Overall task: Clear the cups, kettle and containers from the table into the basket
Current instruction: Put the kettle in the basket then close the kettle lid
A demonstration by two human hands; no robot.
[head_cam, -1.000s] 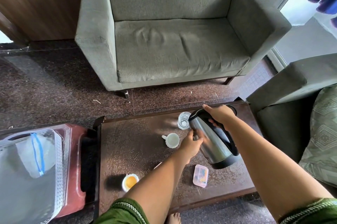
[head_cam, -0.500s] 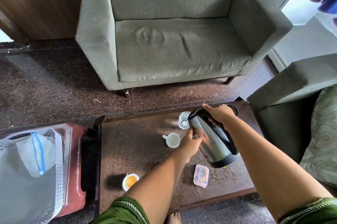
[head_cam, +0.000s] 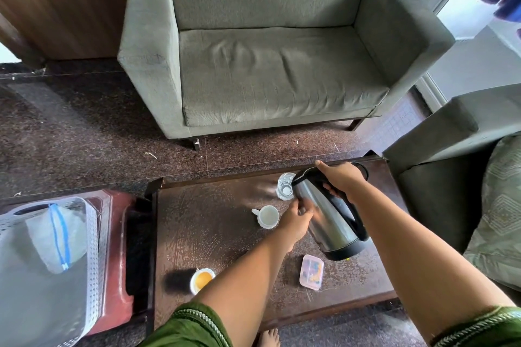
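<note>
Room: dark speckled stone floor; a grey-green sofa point(head_cam: 270, 59) fills the upper centre of the frame, a second dark armchair point(head_cam: 451, 166) with a patterned cushion point(head_cam: 499, 205) sits at the right edge.
Surface: a low dark wooden table point(head_cam: 214, 222) occupies the lower centre of the frame.
Kettle: a steel kettle point(head_cam: 328, 219) with black handle, lid and base sits right of centre, tilted with its top toward the upper left; whether its base touches the table cannot be told.
Right hand: the right hand point(head_cam: 342, 180) grasps the kettle's black handle at the top, fingers wrapped around it.
Left hand: the left hand point(head_cam: 296, 218) is against the steel side of the kettle, fingers curled on its wall.
Glass: 1 clear glass point(head_cam: 285, 186) stands just beside the kettle's top, toward the far table edge.
White cup: 1 white cup point(head_cam: 266, 216) stands upright on the table, just left of the left hand.
Orange cup: 1 small cup with orange contents point(head_cam: 202, 279) stands near the lower-left part of the table, partly hidden by the left forearm.
Container: 1 small clear lidded container point(head_cam: 311, 272) lies flat on the table below the kettle.
Basket: a white perforated basket point(head_cam: 93, 248) at the lower left of the frame rests on a red stool point(head_cam: 118, 256) beside the table; it holds 1 clear container with a blue clip point(head_cam: 57, 236).
</note>
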